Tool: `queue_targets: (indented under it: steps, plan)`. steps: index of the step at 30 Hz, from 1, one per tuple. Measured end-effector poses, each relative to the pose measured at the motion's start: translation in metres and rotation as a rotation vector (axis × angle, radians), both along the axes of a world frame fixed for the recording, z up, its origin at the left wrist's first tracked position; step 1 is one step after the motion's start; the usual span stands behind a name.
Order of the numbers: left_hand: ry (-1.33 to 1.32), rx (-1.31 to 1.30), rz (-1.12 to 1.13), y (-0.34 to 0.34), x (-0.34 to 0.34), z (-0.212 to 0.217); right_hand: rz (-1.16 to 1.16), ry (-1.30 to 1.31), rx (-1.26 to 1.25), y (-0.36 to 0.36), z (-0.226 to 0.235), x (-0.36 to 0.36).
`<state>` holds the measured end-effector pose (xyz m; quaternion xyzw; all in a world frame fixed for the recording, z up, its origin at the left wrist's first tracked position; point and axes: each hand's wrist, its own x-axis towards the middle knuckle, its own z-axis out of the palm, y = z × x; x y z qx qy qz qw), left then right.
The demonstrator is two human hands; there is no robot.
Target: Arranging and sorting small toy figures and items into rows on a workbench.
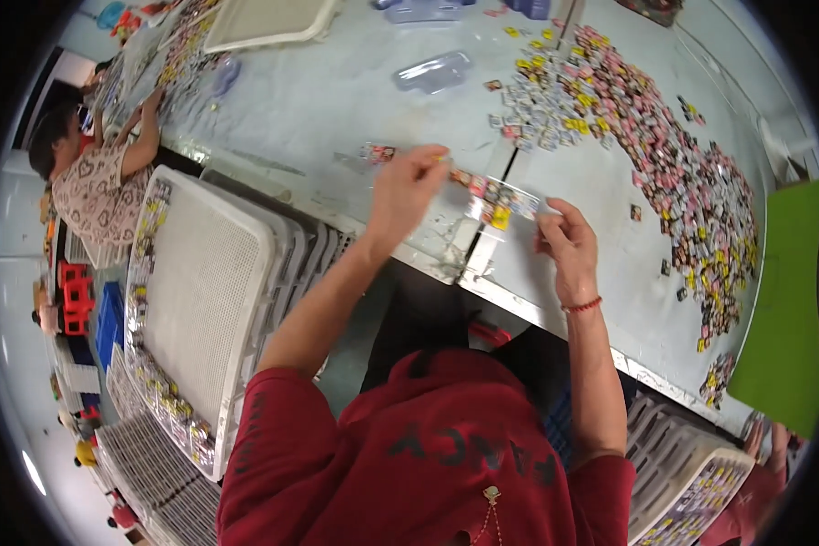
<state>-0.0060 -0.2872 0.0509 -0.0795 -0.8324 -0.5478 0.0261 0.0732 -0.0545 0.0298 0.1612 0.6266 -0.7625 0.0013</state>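
In front of me, between my two hands, is a clear plastic piece (526, 202) with a row of small colourful printed squares (476, 186) at it. My left hand (404, 198) is closed in a pinch at the left end of this row. A bit of yellow shows at its fingertips, too small to name. My right hand (569, 247), with a red bracelet on the wrist, has its thumb and fingers pinched at the right edge of the clear plastic. Beyond my left knuckles lies another small group of printed squares (379, 153).
A long heap of small printed squares (651, 136) curves along the table's right. Clear bluish plastic trays (434, 73) lie at the back. Stacked white perforated trays (205, 264) stand at my left, more crates (678, 464) at lower right. A person (91, 177) works at the far left.
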Motion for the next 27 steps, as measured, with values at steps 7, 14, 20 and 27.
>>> queue_targets:
  steps: [7, 14, 20, 27]
  plan:
    - [0.03, 0.078, 0.255, -0.089, -0.042, -0.014, 0.177, 0.045, 0.167, -0.091, 0.009, -0.075]
    - [0.012, -0.111, 0.256, -0.102, -0.044, -0.031, 0.178, 0.07, 0.535, -0.101, -0.007, -0.084]
    - [-0.141, 0.283, 0.336, -0.112, -0.015, -0.023, 0.045, 0.756, 1.104, -0.103, 0.027, -0.114]
    - [-0.664, 0.925, 0.22, -0.079, 0.056, -0.019, 0.826, 0.262, 1.126, -0.132, 0.023, -0.166]
